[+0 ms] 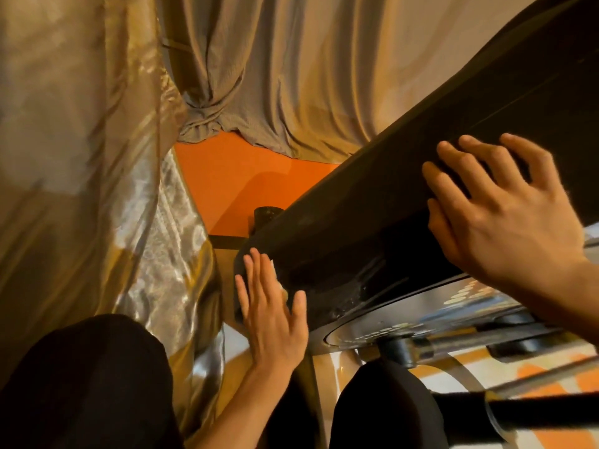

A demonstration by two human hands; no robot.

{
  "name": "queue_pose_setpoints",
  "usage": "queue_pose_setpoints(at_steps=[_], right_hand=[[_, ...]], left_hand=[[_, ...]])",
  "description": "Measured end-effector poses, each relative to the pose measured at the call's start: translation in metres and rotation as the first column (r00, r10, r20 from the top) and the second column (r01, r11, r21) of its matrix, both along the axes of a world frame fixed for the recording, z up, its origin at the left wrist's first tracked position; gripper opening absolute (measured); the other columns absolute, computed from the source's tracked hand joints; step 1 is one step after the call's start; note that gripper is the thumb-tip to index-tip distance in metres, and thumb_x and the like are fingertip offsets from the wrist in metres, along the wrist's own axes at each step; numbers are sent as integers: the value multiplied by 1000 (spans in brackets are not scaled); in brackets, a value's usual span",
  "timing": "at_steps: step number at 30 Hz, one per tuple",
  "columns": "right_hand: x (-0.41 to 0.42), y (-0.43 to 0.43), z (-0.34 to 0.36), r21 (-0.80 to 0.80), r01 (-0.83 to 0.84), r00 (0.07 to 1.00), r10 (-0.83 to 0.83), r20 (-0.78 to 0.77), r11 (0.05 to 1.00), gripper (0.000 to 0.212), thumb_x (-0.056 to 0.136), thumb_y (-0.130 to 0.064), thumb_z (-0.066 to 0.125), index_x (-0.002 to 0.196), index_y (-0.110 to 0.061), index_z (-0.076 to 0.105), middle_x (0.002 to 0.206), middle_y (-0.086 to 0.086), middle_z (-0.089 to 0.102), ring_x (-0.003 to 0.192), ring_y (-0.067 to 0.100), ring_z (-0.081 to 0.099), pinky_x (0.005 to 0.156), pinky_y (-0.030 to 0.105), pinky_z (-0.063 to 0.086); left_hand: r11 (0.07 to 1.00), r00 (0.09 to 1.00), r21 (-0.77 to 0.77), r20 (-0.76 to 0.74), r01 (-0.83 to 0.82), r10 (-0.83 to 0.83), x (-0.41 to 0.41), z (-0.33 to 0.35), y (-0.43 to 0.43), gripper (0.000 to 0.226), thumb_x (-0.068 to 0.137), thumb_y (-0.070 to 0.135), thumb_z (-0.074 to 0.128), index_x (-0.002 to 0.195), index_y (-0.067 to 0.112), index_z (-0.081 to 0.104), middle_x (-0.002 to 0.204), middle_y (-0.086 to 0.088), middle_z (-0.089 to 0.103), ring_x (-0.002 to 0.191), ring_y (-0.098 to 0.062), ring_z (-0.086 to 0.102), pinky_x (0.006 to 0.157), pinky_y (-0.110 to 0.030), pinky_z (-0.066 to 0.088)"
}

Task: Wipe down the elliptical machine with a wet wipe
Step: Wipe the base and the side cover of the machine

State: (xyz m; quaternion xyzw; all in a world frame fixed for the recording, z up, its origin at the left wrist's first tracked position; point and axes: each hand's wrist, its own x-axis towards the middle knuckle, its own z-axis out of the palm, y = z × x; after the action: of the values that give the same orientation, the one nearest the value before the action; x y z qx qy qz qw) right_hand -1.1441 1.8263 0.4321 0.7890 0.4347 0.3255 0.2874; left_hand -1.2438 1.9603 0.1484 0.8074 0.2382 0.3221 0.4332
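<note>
My left hand presses a white wet wipe flat-fingered against the glossy black elliptical housing; my right hand rests on it, fingers spread.

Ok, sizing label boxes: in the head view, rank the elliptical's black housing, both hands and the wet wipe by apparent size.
1. black housing
2. right hand, likely enlarged by nearness
3. left hand
4. wet wipe, mere slivers showing under the left hand
</note>
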Motion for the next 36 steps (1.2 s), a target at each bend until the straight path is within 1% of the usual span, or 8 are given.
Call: queue_pose_setpoints(at_steps=[4, 7, 12, 18, 24, 28, 33, 36], right_hand=[[-2, 1, 1, -6, 16, 1000, -16, -16, 1000, 52, 109, -34, 31, 142, 0, 53, 152, 26, 47, 142, 43, 42, 118, 56, 23], [-2, 1, 0, -13, 38, 999, -38, -23, 999, 54, 109, -36, 28, 144, -1, 51, 154, 26, 45, 144, 43, 39, 119, 56, 21], [-4, 2, 2, -22, 48, 998, -48, -26, 999, 54, 109, -35, 28, 144, -1, 51, 153, 26, 45, 143, 43, 40, 118, 56, 22], [-3, 3, 2, -41, 68, 997, -68, -21, 997, 55, 110, -37, 26, 145, -1, 49, 154, 26, 44, 143, 44, 39, 118, 56, 21], [-2, 2, 0, -31, 59, 998, -59, 2, 998, 54, 111, -37, 26, 145, -2, 48, 153, 26, 44, 142, 43, 40, 117, 55, 23], [-2, 3, 0, -24, 68, 998, -69, -7, 997, 53, 111, -37, 23, 144, -2, 46, 153, 26, 43, 142, 43, 39, 116, 55, 23], [-1, 2, 0, -30, 71, 997, -71, -17, 997, 55, 111, -38, 21, 145, -1, 45, 153, 28, 43, 143, 44, 38, 117, 55, 21], [0, 2, -1, -28, 65, 998, -65, -6, 998, 55, 111, -38, 22, 145, -1, 46, 152, 28, 43, 143, 45, 38, 118, 56, 21]], left_hand=[[981, 974, -138, -204, -134, 104, -11, -49, 11, 93, 103, 67, -2, 162, -3, 14, 172, -16, 12, 161, -22, 3, 129, -54, 4], [956, 972, -222, -178, -193, 155, -5, -43, 3, 96, 103, 68, 0, 161, -7, 15, 171, -21, 11, 161, -27, 2, 129, -56, 3], [998, 999, -59, 35, -18, 20, 1, 15, -23, 98, 100, 70, 2, 162, -7, 2, 173, -19, -9, 160, -35, -9, 129, -51, -6], [963, 981, 194, 19, 186, -194, 2, 64, -74, 102, 97, 73, -7, 161, -6, -6, 170, -25, -13, 160, -39, -7, 129, -48, -8], [963, 986, 225, 44, 146, -160, 10, 91, -84, 96, 101, 68, 10, 162, -3, -6, 171, -23, -13, 160, -34, -8, 129, -44, -11], [960, 975, 227, 114, 162, -191, 28, 125, -79, 100, 93, 65, 25, 162, 0, -8, 170, -19, -18, 160, -31, -11, 127, -43, -15], [951, 974, 249, 84, 183, -209, 6, 69, -80, 91, 101, 70, 0, 164, 6, -9, 172, -15, -14, 161, -30, -4, 129, -47, -6], [943, 978, 269, 18, 194, -206, -9, 27, -80, 90, 102, 70, 2, 164, 5, -9, 173, -15, -11, 161, -31, -2, 129, -52, 2]])
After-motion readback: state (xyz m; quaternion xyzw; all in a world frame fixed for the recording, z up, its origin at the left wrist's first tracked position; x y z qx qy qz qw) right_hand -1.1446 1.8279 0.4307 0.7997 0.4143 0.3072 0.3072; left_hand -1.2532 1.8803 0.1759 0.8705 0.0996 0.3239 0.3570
